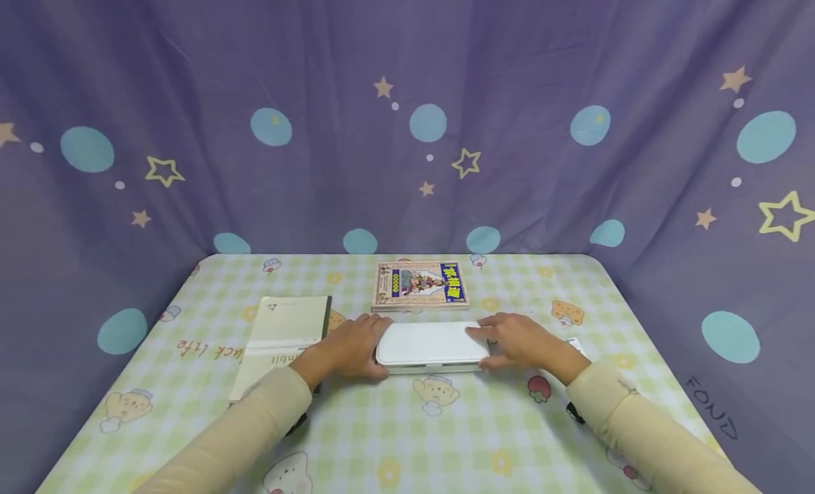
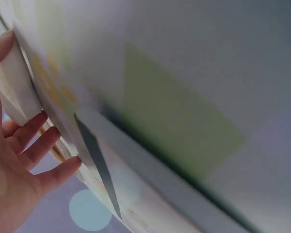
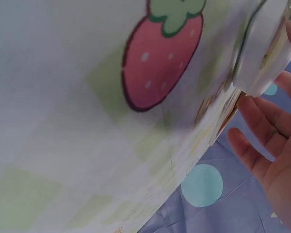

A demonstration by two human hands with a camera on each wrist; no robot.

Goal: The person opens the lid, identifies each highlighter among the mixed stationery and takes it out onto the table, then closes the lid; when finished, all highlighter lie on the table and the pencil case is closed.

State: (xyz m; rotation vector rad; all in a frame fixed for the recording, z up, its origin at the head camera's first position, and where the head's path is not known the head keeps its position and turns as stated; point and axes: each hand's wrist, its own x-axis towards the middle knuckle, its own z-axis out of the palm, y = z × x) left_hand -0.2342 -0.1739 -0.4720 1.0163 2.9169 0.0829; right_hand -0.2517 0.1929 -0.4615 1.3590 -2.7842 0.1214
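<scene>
A white case [image 1: 429, 342] with rounded corners lies lengthwise across the middle of the table, its lid down. My left hand [image 1: 353, 347] holds its left end, thumb at the near edge and fingers toward the back. At the opposite end, my right hand [image 1: 518, 342] grips the case, with a finger reaching over the top edge. The left wrist view shows the case [image 2: 17, 82] between the thumb and fingers. In the right wrist view, the case [image 3: 262, 48] stands beside the fingertips, and part of the thumb is cut off by the frame.
Behind the case lies a book [image 1: 420, 285] with a colourful cover. An open notebook [image 1: 286, 317] is at the left, partly under my left forearm. A small white item [image 1: 576, 345] and a black item [image 1: 574, 413] show beside my right forearm. A purple curtain [image 1: 420, 69] hangs behind.
</scene>
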